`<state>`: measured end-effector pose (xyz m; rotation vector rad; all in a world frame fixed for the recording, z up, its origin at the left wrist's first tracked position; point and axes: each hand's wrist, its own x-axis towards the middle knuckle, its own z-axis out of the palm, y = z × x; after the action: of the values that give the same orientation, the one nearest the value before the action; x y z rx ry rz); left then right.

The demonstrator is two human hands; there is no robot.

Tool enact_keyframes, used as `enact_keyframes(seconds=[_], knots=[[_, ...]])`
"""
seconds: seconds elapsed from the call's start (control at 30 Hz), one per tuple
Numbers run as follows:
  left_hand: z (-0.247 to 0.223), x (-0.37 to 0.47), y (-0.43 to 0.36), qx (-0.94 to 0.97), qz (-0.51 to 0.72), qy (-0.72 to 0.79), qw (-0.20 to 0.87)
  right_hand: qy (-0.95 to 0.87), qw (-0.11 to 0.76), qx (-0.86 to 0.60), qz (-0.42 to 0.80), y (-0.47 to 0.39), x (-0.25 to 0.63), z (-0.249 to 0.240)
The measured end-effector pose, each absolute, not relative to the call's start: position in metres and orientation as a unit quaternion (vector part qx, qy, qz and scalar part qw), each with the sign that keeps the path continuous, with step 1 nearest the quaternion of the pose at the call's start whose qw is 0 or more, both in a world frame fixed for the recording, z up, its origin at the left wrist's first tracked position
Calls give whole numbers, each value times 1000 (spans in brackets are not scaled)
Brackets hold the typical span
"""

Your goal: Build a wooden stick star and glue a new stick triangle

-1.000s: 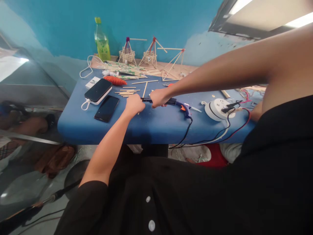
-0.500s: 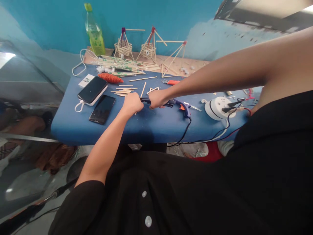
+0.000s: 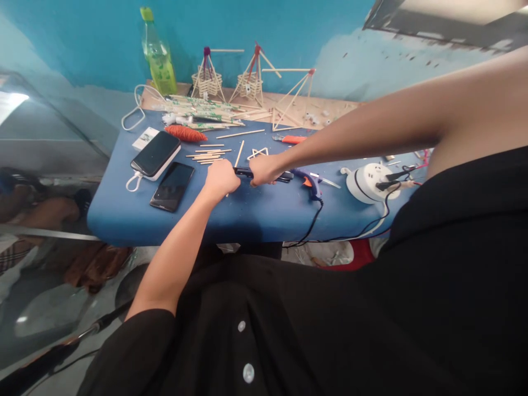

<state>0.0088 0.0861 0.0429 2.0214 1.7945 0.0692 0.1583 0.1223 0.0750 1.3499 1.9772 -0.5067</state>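
Observation:
My left hand (image 3: 223,179) is closed round a thin wooden stick (image 3: 240,153), which sticks out above the fist, with a short bit below. Beside it, my right hand (image 3: 266,169) grips a long black tool (image 3: 284,176) whose kind I cannot make out. The tool's left end reaches my left fist, and its right end points toward a blue glue gun (image 3: 310,182) with an orange trigger. Just beyond my right hand lies a small star of sticks (image 3: 258,152). Short cut sticks (image 3: 209,154) lie in a loose pile behind my left hand.
A phone (image 3: 172,186) and a power bank with a phone on top (image 3: 155,153) lie left. Behind are orange yarn (image 3: 185,133), bundled sticks (image 3: 206,108), stick frames (image 3: 250,82), a bottle (image 3: 160,63) and orange-handled pliers (image 3: 293,139). A corded power strip (image 3: 363,183) stands right.
Both hands stay almost where they were, the left on the stick and the right on the black tool. The view shifts very slightly.

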Motion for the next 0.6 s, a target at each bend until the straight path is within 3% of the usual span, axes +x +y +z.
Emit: enact_keyframes(seconds=[0.37, 0.6], knots=[[44, 4, 85, 714, 47, 650, 256, 744, 358, 513, -235, 128, 166, 69], [31, -18, 82, 688, 107, 630, 344, 755, 335, 509, -243, 128, 165, 78]])
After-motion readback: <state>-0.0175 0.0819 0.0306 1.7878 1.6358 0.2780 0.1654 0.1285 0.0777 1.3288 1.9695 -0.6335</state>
